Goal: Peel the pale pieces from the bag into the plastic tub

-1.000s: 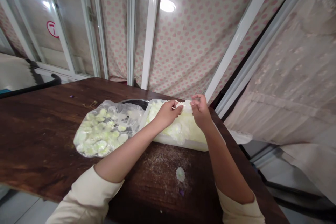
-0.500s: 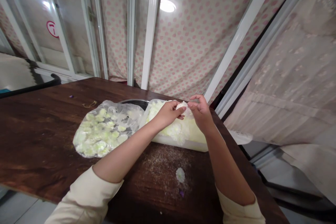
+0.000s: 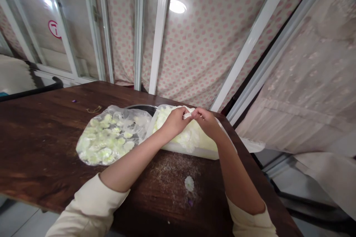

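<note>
Both my hands meet over a clear plastic bag of pale yellow-white flower heads (image 3: 191,140) lying on a dark wooden table (image 3: 41,133). My left hand (image 3: 175,120) is closed, its fingers pinching a small white flower head (image 3: 187,115) at the bag's top. My right hand (image 3: 205,121) is closed too, its fingertips touching the same flower head right against the left fingers. A second clear bag of greenish-white flower heads (image 3: 107,140) lies to the left, apart from my hands.
A single white flower head (image 3: 189,183) lies on the table near me, among fine crumbs. A dark round pan rim (image 3: 141,107) shows behind the bags. A dotted curtain and window frames stand beyond the table; the table edge drops off at right.
My right hand has moved left and lowered, so that its fingertips now meet the left fingers on the white flower head. The gap between the two hands has closed.
</note>
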`<state>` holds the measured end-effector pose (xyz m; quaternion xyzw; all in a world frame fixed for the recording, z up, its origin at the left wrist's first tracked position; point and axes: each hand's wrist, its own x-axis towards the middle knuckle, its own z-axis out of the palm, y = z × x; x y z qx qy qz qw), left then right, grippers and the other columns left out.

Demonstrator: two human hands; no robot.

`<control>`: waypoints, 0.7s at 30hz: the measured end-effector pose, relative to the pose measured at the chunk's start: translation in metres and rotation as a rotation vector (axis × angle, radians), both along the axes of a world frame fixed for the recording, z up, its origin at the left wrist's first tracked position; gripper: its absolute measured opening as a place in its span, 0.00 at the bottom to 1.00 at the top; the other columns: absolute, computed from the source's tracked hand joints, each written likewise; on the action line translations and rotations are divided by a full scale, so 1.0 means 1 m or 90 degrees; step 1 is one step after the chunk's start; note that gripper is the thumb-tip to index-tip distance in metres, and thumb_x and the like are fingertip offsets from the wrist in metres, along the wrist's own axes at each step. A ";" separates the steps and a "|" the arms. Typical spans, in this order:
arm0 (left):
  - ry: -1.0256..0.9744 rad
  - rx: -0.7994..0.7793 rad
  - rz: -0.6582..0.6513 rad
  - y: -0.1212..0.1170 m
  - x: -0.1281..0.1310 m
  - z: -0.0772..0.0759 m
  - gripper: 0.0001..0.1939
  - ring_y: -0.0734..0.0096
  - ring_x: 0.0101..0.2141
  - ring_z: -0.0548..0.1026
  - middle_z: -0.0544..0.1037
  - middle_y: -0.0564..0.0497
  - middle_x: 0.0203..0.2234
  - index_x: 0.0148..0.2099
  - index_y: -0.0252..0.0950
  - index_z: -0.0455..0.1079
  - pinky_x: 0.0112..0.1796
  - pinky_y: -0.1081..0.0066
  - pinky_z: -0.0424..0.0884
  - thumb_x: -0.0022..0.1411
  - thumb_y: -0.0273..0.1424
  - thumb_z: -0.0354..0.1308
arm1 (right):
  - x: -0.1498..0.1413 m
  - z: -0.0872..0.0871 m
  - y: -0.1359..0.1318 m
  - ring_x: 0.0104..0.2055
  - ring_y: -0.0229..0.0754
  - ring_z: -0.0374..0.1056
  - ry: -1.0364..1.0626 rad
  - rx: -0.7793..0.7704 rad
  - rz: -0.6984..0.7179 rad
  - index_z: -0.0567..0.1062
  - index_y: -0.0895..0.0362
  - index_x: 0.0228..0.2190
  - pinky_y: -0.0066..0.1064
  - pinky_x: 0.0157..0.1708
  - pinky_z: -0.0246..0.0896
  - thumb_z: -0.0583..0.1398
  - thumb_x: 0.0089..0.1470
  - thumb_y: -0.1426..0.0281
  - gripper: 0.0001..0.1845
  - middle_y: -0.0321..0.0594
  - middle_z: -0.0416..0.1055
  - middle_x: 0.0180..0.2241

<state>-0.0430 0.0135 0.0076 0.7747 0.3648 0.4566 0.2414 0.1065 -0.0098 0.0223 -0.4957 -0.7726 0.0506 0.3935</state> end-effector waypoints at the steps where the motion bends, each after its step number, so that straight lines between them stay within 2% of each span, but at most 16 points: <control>1: 0.000 0.009 -0.007 0.000 0.000 0.000 0.10 0.76 0.24 0.64 0.65 0.54 0.19 0.27 0.34 0.63 0.28 0.73 0.59 0.53 0.36 0.53 | -0.003 0.001 -0.002 0.28 0.35 0.57 -0.004 0.002 0.008 0.63 0.56 0.22 0.27 0.29 0.52 0.50 0.53 0.60 0.14 0.33 0.61 0.23; 3: -0.002 0.014 -0.024 0.000 0.000 0.001 0.10 0.76 0.24 0.63 0.66 0.55 0.19 0.27 0.34 0.64 0.28 0.74 0.58 0.52 0.37 0.55 | -0.002 0.001 -0.002 0.26 0.35 0.56 0.005 0.025 -0.013 0.63 0.56 0.21 0.27 0.28 0.51 0.50 0.53 0.61 0.15 0.33 0.59 0.21; 5: -0.010 0.007 -0.038 0.001 0.000 0.002 0.10 0.76 0.23 0.64 0.66 0.55 0.19 0.26 0.34 0.64 0.27 0.74 0.58 0.50 0.36 0.57 | 0.004 -0.003 0.003 0.26 0.36 0.56 0.019 0.076 -0.089 0.64 0.56 0.21 0.28 0.29 0.51 0.50 0.54 0.61 0.15 0.34 0.60 0.21; 8: -0.040 -0.004 -0.048 0.002 -0.002 0.003 0.11 0.76 0.22 0.64 0.68 0.55 0.18 0.27 0.34 0.64 0.27 0.74 0.58 0.50 0.37 0.57 | 0.016 -0.007 0.010 0.34 0.41 0.58 -0.028 0.196 -0.230 0.68 0.57 0.26 0.35 0.38 0.52 0.54 0.51 0.58 0.14 0.40 0.65 0.28; 10: -0.067 -0.016 -0.047 0.002 -0.003 0.003 0.13 0.76 0.22 0.65 0.68 0.55 0.17 0.26 0.34 0.63 0.26 0.75 0.58 0.49 0.39 0.58 | 0.017 -0.007 0.011 0.39 0.44 0.58 -0.051 0.228 -0.245 0.69 0.57 0.30 0.39 0.43 0.49 0.53 0.51 0.58 0.14 0.42 0.66 0.32; 13: -0.108 -0.048 -0.073 0.002 -0.003 0.003 0.15 0.77 0.21 0.68 0.68 0.55 0.17 0.25 0.34 0.60 0.25 0.75 0.61 0.48 0.40 0.59 | 0.008 -0.002 0.004 0.39 0.41 0.59 -0.031 0.186 -0.126 0.68 0.56 0.28 0.38 0.45 0.49 0.46 0.57 0.61 0.16 0.40 0.66 0.31; 16: -0.144 -0.082 -0.133 -0.001 -0.002 0.006 0.16 0.77 0.21 0.69 0.68 0.55 0.17 0.24 0.33 0.58 0.24 0.76 0.63 0.48 0.40 0.59 | -0.003 0.005 -0.005 0.33 0.38 0.59 0.043 0.070 0.024 0.65 0.56 0.24 0.31 0.37 0.54 0.46 0.56 0.59 0.17 0.37 0.62 0.27; 19: -0.165 -0.111 -0.167 -0.006 -0.001 0.010 0.18 0.79 0.20 0.69 0.66 0.56 0.17 0.24 0.33 0.59 0.23 0.77 0.65 0.46 0.41 0.61 | -0.005 0.008 -0.010 0.27 0.35 0.56 0.136 -0.039 0.091 0.63 0.56 0.24 0.27 0.29 0.52 0.51 0.53 0.59 0.15 0.34 0.59 0.23; 21: -0.173 -0.131 -0.175 -0.007 -0.002 0.012 0.19 0.79 0.20 0.69 0.65 0.57 0.16 0.24 0.32 0.59 0.23 0.77 0.65 0.44 0.41 0.61 | -0.004 0.009 -0.011 0.27 0.34 0.56 0.140 -0.039 0.099 0.63 0.56 0.23 0.27 0.28 0.52 0.52 0.52 0.60 0.13 0.33 0.59 0.23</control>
